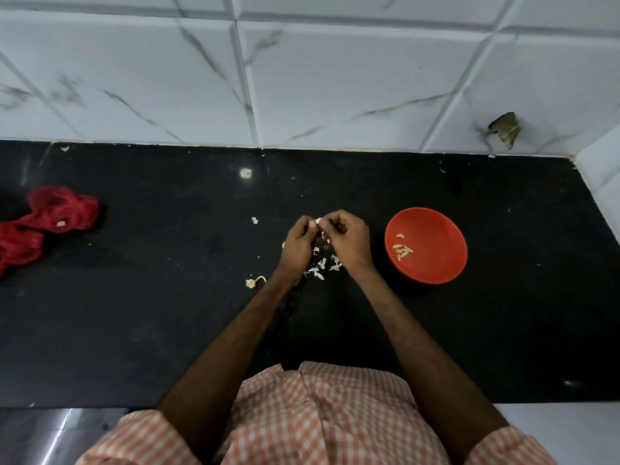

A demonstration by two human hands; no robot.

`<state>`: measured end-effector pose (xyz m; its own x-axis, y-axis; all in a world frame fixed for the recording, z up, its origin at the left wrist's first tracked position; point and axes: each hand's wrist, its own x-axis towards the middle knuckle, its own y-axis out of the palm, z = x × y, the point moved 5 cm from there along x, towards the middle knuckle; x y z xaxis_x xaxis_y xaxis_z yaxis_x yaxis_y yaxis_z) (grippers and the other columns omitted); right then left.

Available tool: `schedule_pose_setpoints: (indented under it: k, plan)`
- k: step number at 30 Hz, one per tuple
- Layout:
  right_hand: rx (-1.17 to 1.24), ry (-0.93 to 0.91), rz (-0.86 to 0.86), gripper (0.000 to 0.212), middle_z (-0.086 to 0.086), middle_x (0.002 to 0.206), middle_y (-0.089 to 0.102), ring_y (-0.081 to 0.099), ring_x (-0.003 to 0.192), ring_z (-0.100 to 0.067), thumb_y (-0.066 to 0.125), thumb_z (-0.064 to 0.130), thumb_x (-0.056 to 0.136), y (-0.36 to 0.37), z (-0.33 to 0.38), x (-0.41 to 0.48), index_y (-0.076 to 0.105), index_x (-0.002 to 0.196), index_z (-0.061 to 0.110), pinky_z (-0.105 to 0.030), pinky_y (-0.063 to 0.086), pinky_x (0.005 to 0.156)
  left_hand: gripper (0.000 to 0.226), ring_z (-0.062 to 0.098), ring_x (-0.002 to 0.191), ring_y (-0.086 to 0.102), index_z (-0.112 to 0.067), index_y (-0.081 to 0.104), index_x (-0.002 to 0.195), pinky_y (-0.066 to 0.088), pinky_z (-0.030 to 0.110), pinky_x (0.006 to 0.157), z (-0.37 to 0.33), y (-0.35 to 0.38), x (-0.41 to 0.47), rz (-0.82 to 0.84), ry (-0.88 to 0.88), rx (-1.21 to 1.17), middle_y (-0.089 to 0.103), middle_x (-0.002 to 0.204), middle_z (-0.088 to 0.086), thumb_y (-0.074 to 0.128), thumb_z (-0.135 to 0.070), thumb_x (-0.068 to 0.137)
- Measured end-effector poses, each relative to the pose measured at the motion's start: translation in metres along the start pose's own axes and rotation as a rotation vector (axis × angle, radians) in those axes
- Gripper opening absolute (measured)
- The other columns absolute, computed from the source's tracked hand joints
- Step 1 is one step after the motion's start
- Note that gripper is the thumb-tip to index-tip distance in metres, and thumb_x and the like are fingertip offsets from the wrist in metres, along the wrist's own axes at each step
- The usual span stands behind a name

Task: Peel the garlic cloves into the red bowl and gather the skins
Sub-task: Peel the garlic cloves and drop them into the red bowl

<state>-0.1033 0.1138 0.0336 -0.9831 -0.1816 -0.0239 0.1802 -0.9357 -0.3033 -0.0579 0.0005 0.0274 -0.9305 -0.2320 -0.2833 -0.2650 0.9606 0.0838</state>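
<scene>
Checked shirt fills the bottom, and both forearms reach out over the black counter. Left hand and right hand meet fingertip to fingertip, fingers curled, both pinching a white garlic clove at their far tips. It's mostly hidden, so its long axis can't be told. Loose skins lie scattered beneath and between the wrists. Red bowl sits just right of the right hand, apart from it, with a few peeled cloves inside. A garlic stem scrap lies left of the left wrist, and a red mesh bag sits well off left.
</scene>
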Motion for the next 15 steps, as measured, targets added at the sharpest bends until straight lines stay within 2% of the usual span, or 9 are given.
schedule_pose_setpoints:
  k: [2, 4, 8, 11, 13, 15]
  plan:
    - [-0.016, 0.032, 0.062, 0.002, 0.0, 0.089, 0.07, 0.068, 0.075, -0.009, 0.066, 0.014, 0.095, -0.001, -0.001, 0.002, 0.068, 0.095, 0.013, -0.025, 0.055, 0.055, 0.029, 0.002, 0.058, 0.044, -0.013, 0.048, 0.078, 0.04, 0.018, 0.057, 0.001, -0.001, 0.002, -0.007, 0.016, 0.025, 0.045, 0.069, -0.001, 0.04, -0.006, 0.105]
    - [-0.037, 0.034, 0.083, 0.003, 0.001, 0.091, 0.069, 0.066, 0.073, -0.006, 0.065, 0.014, 0.095, 0.0, 0.0, 0.002, 0.067, 0.097, 0.014, -0.023, 0.052, 0.049, 0.029, 0.004, 0.059, 0.04, -0.014, 0.05, 0.076, 0.037, 0.019, 0.056, 0.0, -0.003, 0.003, -0.033, -0.006, 0.008, 0.043, 0.067, -0.002, 0.042, -0.008, 0.103]
    - [-0.015, 0.017, 0.036, 0.008, 0.002, 0.089, 0.072, 0.07, 0.077, -0.013, 0.066, 0.008, 0.094, 0.001, 0.002, 0.001, 0.07, 0.096, 0.015, -0.025, 0.053, 0.052, 0.032, 0.004, 0.049, 0.035, -0.018, 0.048, 0.072, 0.027, 0.017, 0.04, -0.004, -0.001, 0.003, -0.011, -0.123, -0.083, 0.037, 0.062, -0.005, 0.042, -0.017, 0.103]
    - [-0.258, -0.144, 0.039, 0.007, 0.009, 0.085, 0.066, 0.065, 0.079, -0.005, 0.065, 0.009, 0.093, -0.004, 0.011, 0.002, 0.064, 0.09, 0.016, -0.018, 0.049, 0.064, 0.031, 0.004, 0.048, 0.031, -0.02, 0.05, 0.074, 0.021, 0.019, 0.038, 0.0, -0.001, 0.002, 0.051, -0.178, -0.081, 0.038, 0.061, -0.007, 0.045, -0.024, 0.104]
    - [-0.49, -0.23, 0.052, 0.008, 0.009, 0.084, 0.062, 0.059, 0.076, -0.005, 0.06, 0.013, 0.096, -0.004, 0.018, 0.0, 0.06, 0.09, 0.017, -0.018, 0.039, 0.061, 0.03, 0.005, 0.049, 0.031, -0.02, 0.052, 0.075, 0.021, 0.018, 0.037, 0.002, -0.002, 0.002, 0.065, -0.186, -0.073, 0.039, 0.061, -0.007, 0.047, -0.025, 0.104]
    - [-0.598, -0.243, 0.05, 0.008, 0.008, 0.084, 0.062, 0.057, 0.074, -0.006, 0.056, 0.017, 0.099, -0.004, 0.022, 0.0, 0.059, 0.091, 0.018, -0.02, 0.034, 0.06, 0.026, 0.005, 0.05, 0.032, -0.018, 0.055, 0.08, 0.022, 0.017, 0.037, 0.003, -0.002, 0.002, 0.077, -0.177, -0.072, 0.042, 0.062, -0.007, 0.048, -0.025, 0.104]
